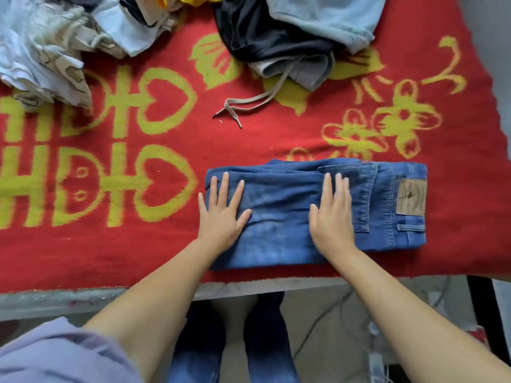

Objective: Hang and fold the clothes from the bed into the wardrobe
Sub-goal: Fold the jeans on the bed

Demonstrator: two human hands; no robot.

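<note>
A pair of blue jeans lies folded into a flat rectangle near the front edge of the bed, its brown waistband patch to the right. My left hand presses flat on the jeans' left end, fingers spread and straight. My right hand lies flat on the middle of the jeans beside the back pocket, fingers straight. Neither hand grips the cloth.
The bed is covered by a red blanket with yellow patterns. At the back lie a pale patterned heap, dark and grey clothes with a drawstring, light blue denim and a yellow garment. The wardrobe is out of view.
</note>
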